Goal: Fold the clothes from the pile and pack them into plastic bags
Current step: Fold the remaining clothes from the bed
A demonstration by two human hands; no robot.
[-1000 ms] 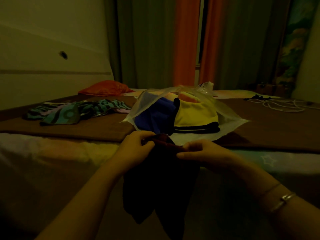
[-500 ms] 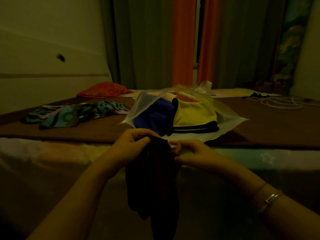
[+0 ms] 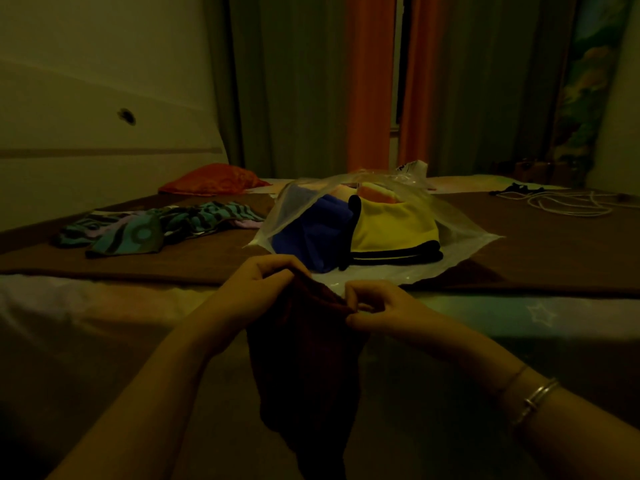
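Note:
A dark garment (image 3: 304, 362) hangs down in front of the bed edge. My left hand (image 3: 256, 292) grips its top edge on the left, and my right hand (image 3: 377, 308) pinches the same edge on the right. Just beyond my hands a clear plastic bag (image 3: 460, 247) lies on the brown bed cover, holding a folded blue piece (image 3: 311, 233), a folded yellow piece with black trim (image 3: 391, 230) and an orange piece behind them. A loose pile of teal patterned clothes (image 3: 152, 230) lies to the left on the bed.
The brown bed cover (image 3: 554, 258) spans the bed. A red-orange cushion (image 3: 214, 180) sits at the back left. White cords (image 3: 568, 202) lie coiled at the back right. Curtains and a wall stand behind the bed. The room is dim.
My hands have moved a little apart along the garment's top edge, spreading it wider. The garment still hangs below them; the bag and the pile have not moved.

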